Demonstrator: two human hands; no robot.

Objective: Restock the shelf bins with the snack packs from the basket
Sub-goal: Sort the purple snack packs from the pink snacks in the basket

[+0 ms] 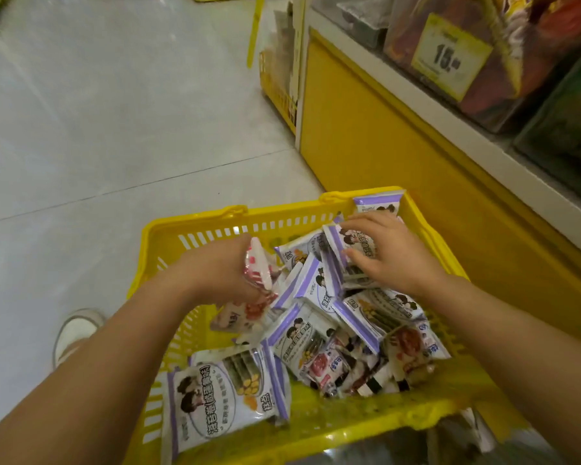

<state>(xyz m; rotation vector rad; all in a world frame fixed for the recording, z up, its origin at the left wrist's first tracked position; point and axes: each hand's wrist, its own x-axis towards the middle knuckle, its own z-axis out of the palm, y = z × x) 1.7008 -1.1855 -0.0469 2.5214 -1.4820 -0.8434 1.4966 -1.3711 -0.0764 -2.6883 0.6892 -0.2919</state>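
two handfuls are being gathered at once, and that is where the risk lies. the left hand (215,273) pinches a thin bunch of red-and-white packs (258,263), held upright just above the heap. the film looks slick, so i judge one could slide out on the lift and drop onto the floor (114,129). the right hand (389,260) has fingers and thumb curled round a small stack of purple-and-white packs (344,243) at the far right corner of the basket. the stack is fanned rather than squared, and its outer packs may peel away if the squeeze loosens. the two sorts lie mixed, so a stray pack of the wrong kind could ride along and end up in the wrong bin.

the yellow basket (195,224) stands on the floor just beside the yellow base of the shelf and is well filled. most of it is purple-and-white packs lying at all angles, one flat against the near left wall, with red-and-white ones scattered among them, thickest toward the near right. the clear shelf bins (517,95) sit above to the right, holding dark and orange-red packets too blurred to name. a yellow price tag (450,55) hangs on the front of one.
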